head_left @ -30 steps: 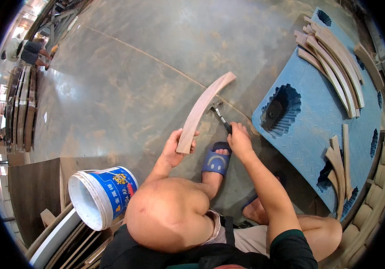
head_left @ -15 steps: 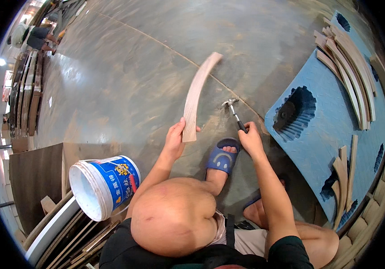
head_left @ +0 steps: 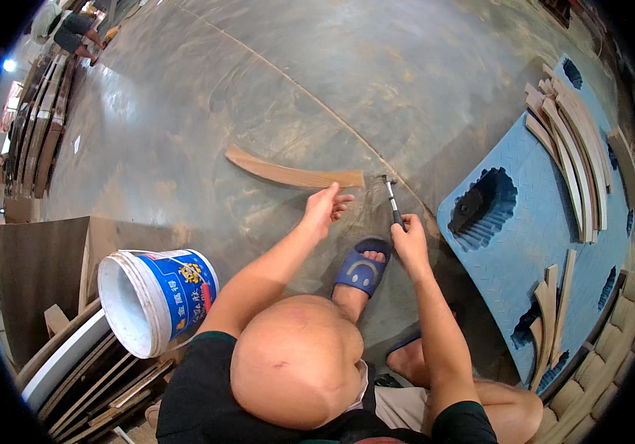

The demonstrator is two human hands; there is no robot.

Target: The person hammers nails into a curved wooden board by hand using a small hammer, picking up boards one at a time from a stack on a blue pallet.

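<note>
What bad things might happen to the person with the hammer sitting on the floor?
The left hand is open right beside the end of the curved wooden strip, close to the hammer gripped in the right hand; a swing that misses might hit those fingers. The foot in the blue sandal sits just below, toes bare, so a slipped hammer might land on them.

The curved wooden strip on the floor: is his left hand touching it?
Apart. The head view shows the left hand open just below the curved wooden strip, with a sliver of bare floor between fingertips and wood.
</note>
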